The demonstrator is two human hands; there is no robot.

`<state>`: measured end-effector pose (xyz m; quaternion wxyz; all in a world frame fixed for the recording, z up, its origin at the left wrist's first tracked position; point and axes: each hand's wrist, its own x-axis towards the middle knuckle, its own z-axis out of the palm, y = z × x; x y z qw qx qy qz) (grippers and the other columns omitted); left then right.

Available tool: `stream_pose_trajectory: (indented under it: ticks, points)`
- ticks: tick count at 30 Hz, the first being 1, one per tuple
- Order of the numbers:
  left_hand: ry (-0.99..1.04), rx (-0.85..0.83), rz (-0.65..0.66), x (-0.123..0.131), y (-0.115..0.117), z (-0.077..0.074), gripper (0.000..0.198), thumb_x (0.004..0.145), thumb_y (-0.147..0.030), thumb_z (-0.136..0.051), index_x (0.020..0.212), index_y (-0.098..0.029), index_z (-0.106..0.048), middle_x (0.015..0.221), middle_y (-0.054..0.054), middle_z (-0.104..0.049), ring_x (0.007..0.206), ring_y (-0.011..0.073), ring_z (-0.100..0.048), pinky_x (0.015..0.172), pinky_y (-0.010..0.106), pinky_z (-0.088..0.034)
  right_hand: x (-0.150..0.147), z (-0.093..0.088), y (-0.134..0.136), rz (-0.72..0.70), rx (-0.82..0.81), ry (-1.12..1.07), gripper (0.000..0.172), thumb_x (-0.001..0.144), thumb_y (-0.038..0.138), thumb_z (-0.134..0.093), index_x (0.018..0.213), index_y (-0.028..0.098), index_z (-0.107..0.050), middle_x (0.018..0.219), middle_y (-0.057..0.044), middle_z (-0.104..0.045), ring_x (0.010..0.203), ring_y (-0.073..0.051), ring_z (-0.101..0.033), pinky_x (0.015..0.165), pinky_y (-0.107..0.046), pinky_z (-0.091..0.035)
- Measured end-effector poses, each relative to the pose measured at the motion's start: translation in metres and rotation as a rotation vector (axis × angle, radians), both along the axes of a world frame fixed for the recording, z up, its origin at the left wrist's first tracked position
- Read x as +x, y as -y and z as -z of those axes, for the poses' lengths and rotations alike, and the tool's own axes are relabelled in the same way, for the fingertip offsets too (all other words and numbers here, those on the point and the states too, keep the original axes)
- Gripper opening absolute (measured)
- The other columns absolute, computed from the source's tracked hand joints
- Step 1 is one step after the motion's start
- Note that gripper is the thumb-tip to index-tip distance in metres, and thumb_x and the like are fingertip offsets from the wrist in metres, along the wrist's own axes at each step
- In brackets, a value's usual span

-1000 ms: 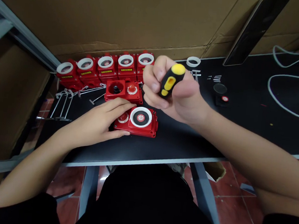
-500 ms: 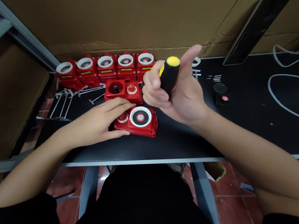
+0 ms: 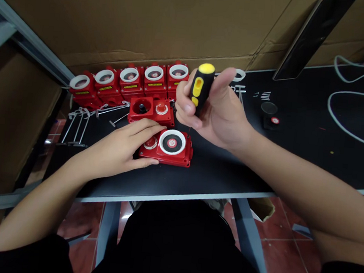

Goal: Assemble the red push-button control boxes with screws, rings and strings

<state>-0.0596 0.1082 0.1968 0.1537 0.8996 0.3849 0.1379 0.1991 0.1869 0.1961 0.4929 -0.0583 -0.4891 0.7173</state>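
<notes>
My right hand (image 3: pixel 218 110) grips a black and yellow screwdriver (image 3: pixel 200 88), held upright with its thin tip at the top right corner of a red box (image 3: pixel 168 149) with a white ring and a red button. That box lies flat near the front of the black table (image 3: pixel 295 150). My left hand (image 3: pixel 122 148) rests on the box's left end, fingers stretched over it and thumb along its front side. Just behind lies a second red box (image 3: pixel 150 109) with an open round hole.
A row of several red boxes with white rings (image 3: pixel 129 81) lines the back against a cardboard wall. Metal pins (image 3: pixel 78 121) lie at the left. A loose white ring (image 3: pixel 238 74), small screws (image 3: pixel 264 95), a black disc (image 3: pixel 269 107), a white cable (image 3: pixel 351 126) and a dark panel (image 3: pixel 315 33) are at the right.
My right hand has turned the screwdriver in its fingers and lowered it, bringing the tip down onto the near red box. My left hand has stayed on the box.
</notes>
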Motion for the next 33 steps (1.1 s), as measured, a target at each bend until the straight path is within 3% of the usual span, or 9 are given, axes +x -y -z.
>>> stream_pose_trajectory:
  ticks: [3,8,14,18,23,28,33]
  points:
    - [0.002,-0.016,-0.01,0.0,0.0,0.0,0.07,0.123,-0.062,-0.074,0.178,-0.019,-0.062,0.173,0.022,-0.07,0.157,0.0404,-0.074,0.139,0.056,-0.062,-0.006,0.002,0.0,0.044,-0.01,0.012,0.069,0.11,0.085,-0.082,0.092,0.019,-0.072,0.069,0.008,-0.056,0.048,-0.006,-0.035,0.048,-0.023,-0.03]
    - [0.0,-0.021,-0.016,0.0,0.001,-0.001,0.07,0.123,-0.059,-0.075,0.179,-0.019,-0.061,0.176,0.022,-0.069,0.161,0.0417,-0.072,0.14,0.058,-0.061,-0.004,-0.002,-0.003,-0.037,0.056,-0.015,0.077,0.106,0.095,-0.077,0.088,0.021,-0.068,0.061,0.01,-0.041,0.047,-0.007,-0.025,0.046,-0.023,-0.022]
    - [0.003,-0.024,-0.022,0.0,0.001,-0.001,0.071,0.123,-0.063,-0.073,0.177,-0.018,-0.063,0.173,0.022,-0.07,0.157,0.0405,-0.074,0.139,0.055,-0.062,-0.002,0.001,-0.006,-0.04,0.113,0.005,0.072,0.105,0.085,-0.088,0.084,0.022,-0.058,0.072,0.008,-0.05,0.052,-0.006,-0.021,0.051,-0.025,-0.023]
    - [0.002,-0.007,-0.011,0.0,0.001,0.0,0.072,0.123,-0.062,-0.073,0.177,-0.016,-0.062,0.173,0.023,-0.07,0.156,0.0402,-0.074,0.138,0.054,-0.062,-0.002,0.008,-0.013,-0.027,0.106,0.044,0.071,0.099,0.088,-0.092,0.088,0.024,-0.062,0.078,0.006,-0.058,0.052,-0.008,-0.031,0.049,-0.028,-0.027]
    - [0.0,-0.019,-0.013,0.0,0.001,-0.001,0.071,0.123,-0.062,-0.073,0.177,-0.017,-0.062,0.172,0.022,-0.07,0.156,0.0404,-0.074,0.139,0.055,-0.062,0.008,-0.006,-0.01,-0.074,-0.023,0.099,0.067,0.091,0.08,-0.104,0.092,0.02,-0.074,0.072,0.008,-0.06,0.05,-0.006,-0.039,0.051,-0.025,-0.035]
    - [-0.012,-0.029,-0.02,0.0,0.0,-0.003,0.071,0.123,-0.064,-0.071,0.177,-0.018,-0.063,0.171,0.023,-0.071,0.154,0.0408,-0.075,0.137,0.057,-0.063,0.006,-0.008,-0.007,-0.069,-0.013,0.122,0.074,0.107,0.092,-0.078,0.084,0.023,-0.066,0.063,0.007,-0.052,0.051,-0.009,-0.044,0.049,-0.024,-0.037]
    - [-0.008,-0.036,-0.023,0.0,0.0,-0.002,0.073,0.123,-0.066,-0.072,0.177,-0.018,-0.062,0.17,0.022,-0.071,0.152,0.0412,-0.076,0.135,0.057,-0.065,-0.01,-0.003,0.002,0.082,-0.028,0.024,0.093,0.099,0.115,-0.057,0.096,0.023,-0.067,0.064,0.009,-0.044,0.047,-0.008,-0.023,0.046,-0.028,-0.016]
